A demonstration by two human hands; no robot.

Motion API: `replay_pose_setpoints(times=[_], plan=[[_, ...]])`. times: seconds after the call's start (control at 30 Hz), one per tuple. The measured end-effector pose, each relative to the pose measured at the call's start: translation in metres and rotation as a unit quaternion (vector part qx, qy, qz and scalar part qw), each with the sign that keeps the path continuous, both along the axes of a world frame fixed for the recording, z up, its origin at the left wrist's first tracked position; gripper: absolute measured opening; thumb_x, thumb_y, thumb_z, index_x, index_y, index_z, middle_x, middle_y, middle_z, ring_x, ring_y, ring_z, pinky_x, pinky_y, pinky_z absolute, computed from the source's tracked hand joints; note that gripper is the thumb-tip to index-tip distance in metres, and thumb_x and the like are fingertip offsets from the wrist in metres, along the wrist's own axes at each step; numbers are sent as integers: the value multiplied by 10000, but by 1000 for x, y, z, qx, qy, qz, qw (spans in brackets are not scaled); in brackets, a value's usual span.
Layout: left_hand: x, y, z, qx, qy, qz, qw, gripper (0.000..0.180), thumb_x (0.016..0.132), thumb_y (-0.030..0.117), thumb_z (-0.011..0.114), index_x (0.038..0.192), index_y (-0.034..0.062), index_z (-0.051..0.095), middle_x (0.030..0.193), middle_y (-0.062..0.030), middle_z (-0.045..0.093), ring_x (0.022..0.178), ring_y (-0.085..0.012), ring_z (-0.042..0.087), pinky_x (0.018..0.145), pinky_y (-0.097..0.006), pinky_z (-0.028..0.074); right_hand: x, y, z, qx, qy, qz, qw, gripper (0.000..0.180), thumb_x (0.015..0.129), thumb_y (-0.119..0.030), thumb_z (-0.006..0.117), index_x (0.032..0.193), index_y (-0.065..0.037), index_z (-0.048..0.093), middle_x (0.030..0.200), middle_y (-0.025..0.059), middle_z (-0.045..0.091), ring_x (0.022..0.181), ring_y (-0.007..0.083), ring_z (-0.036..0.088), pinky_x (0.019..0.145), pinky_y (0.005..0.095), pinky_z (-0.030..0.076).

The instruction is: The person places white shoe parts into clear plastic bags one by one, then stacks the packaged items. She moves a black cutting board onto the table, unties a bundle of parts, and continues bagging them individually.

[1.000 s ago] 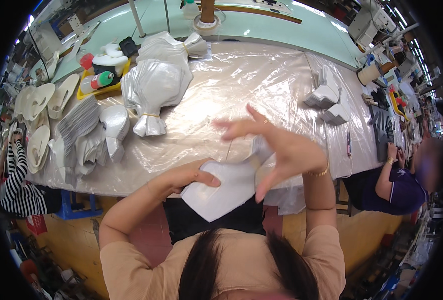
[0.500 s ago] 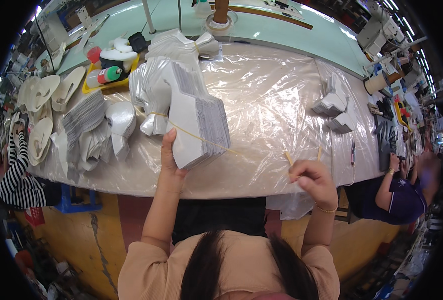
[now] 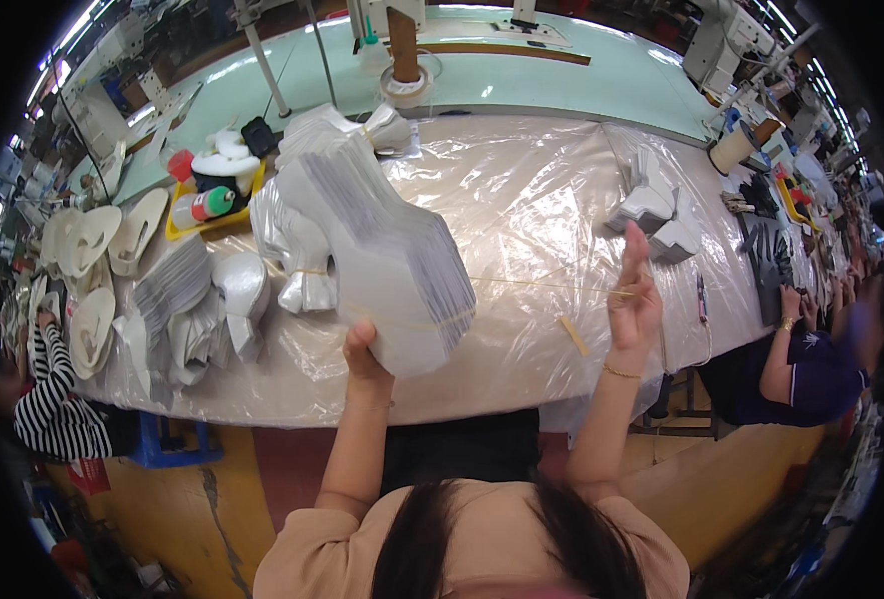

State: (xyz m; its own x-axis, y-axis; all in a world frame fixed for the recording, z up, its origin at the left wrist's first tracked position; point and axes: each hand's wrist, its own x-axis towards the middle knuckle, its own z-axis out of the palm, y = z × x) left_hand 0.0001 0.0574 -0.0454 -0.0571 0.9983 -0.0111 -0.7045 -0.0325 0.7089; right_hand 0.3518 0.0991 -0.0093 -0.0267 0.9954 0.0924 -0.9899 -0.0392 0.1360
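A thick stack of grey-white shaped sheets (image 3: 392, 250) is tilted above the table, gripped near its lower end by my left hand (image 3: 366, 367), thumb on the front face. Around the lower part of the stack runs a thin yellowish rubber band (image 3: 542, 286). It stretches taut to the right as far as my right hand (image 3: 635, 304), which is raised with the index finger up and the band caught at its fingers. Below that band a short tan strip (image 3: 574, 335) lies on the table. Behind the held stack is another banded bundle (image 3: 308, 288), partly hidden.
Plastic sheeting covers the table (image 3: 522, 369). Loose stacks (image 3: 167, 290) and cream curved pieces (image 3: 90, 245) lie left, near a yellow tray (image 3: 176, 226) with a bottle. Small stacks (image 3: 646, 200) and a pen (image 3: 702, 299) lie right. People sit at both sides.
My right hand has risen and turned upright, drawing the band out to the right. The stack has tilted and come nearer, with the band lower on it. The whole view has shifted slightly.
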Motion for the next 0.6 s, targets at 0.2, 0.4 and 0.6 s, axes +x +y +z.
replay_pose_setpoints(times=[0.2, 0.4, 0.6], plan=[[6, -3, 9, 50, -122, -121, 984, 980, 661, 515, 821, 1404, 23, 412, 1250, -177, 568, 1072, -336, 630, 885, -425, 573, -72, 27, 7, 12, -302, -49, 952, 717, 950, -221, 623, 1528, -163, 202, 1635, 56, 99, 1452, 391, 253, 1040, 526, 500], [19, 5, 31, 26, -196, -234, 952, 1027, 620, 483, 859, 1410, 15, 397, 1269, -212, 549, 1068, -371, 625, 886, -449, 578, -118, 3, 36, 146, -494, 26, 857, 1263, 592, -396, 927, 1504, -217, 72, 1593, 43, 82, 1455, 414, 227, 1101, 601, 391], [34, 3, 39, 0, -217, -281, 935, 1078, 579, 450, 898, 1415, 8, 382, 1288, -246, 530, 1064, -405, 621, 888, -473, 584, -133, -7, 43, 129, -524, 61, 840, 1314, 520, -379, 974, 1492, -185, 112, 1508, 78, 167, 1371, 339, 347, 1075, 522, 438]])
